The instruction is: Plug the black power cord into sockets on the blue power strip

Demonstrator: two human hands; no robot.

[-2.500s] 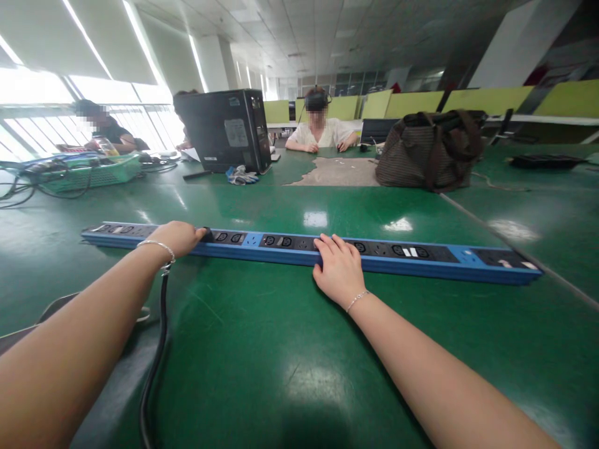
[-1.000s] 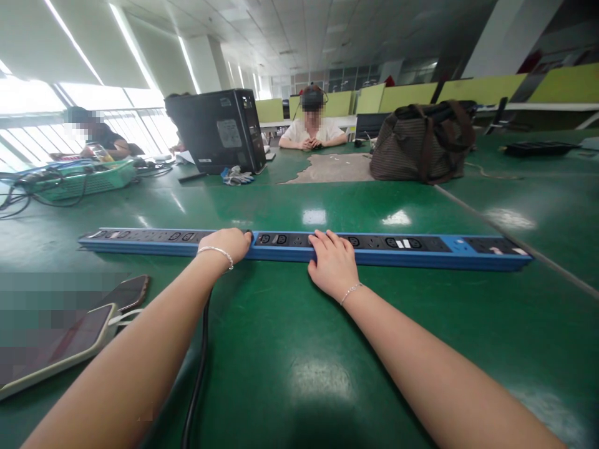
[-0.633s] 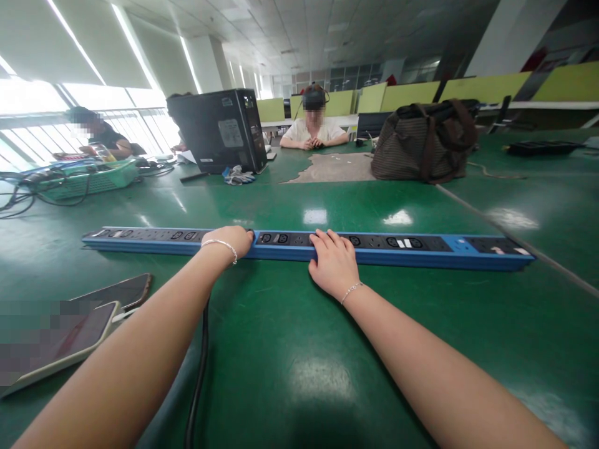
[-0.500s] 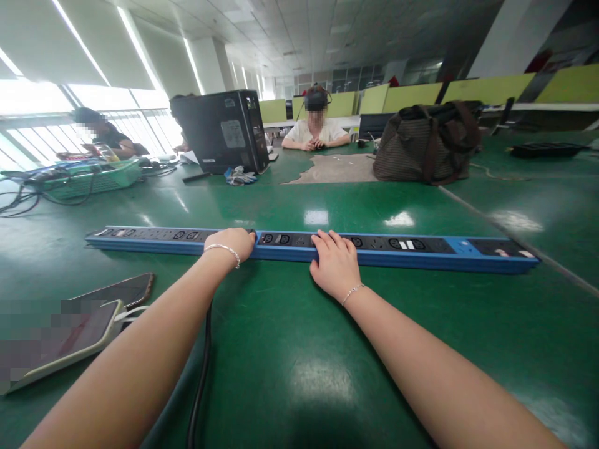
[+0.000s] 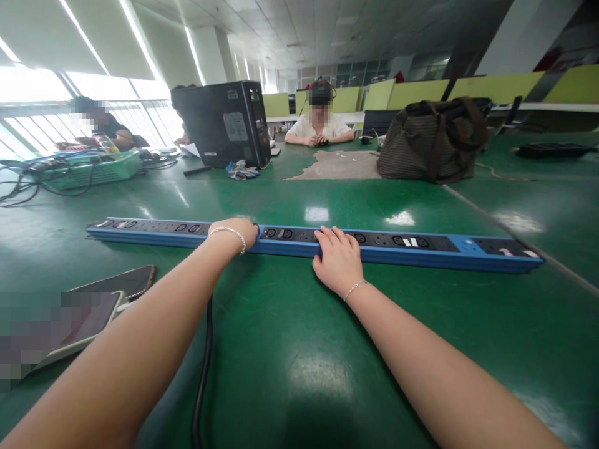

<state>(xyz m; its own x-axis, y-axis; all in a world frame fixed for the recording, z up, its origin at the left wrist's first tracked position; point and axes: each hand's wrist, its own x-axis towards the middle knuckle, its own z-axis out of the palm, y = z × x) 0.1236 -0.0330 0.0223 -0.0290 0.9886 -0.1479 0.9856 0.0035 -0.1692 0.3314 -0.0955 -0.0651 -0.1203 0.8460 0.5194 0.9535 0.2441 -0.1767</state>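
Note:
A long blue power strip (image 5: 407, 255) with black socket panels lies across the green table in front of me. Over its left-centre part, my left hand (image 5: 238, 236) is closed, fingers wrapped round a black plug, of which only a dark bit shows past the fingertips. A black power cord (image 5: 206, 368) comes out below the left wrist and runs down towards me. My right hand (image 5: 337, 259) grips the strip right of centre, its fingers lying over the top and the thumb at the near side. Several sockets show between and beyond the hands.
Two phones (image 5: 124, 284) lie at the left. Farther back are a green basket (image 5: 93, 173) with cables, a black computer case (image 5: 224, 125), gloves (image 5: 242, 169) and a brown bag (image 5: 428, 143). A person (image 5: 319, 125) sits opposite; others sit at the left.
The view has shifted slightly. My left hand stays closed at the same spot on the strip, its wrist a little higher. The right hand keeps its grip.

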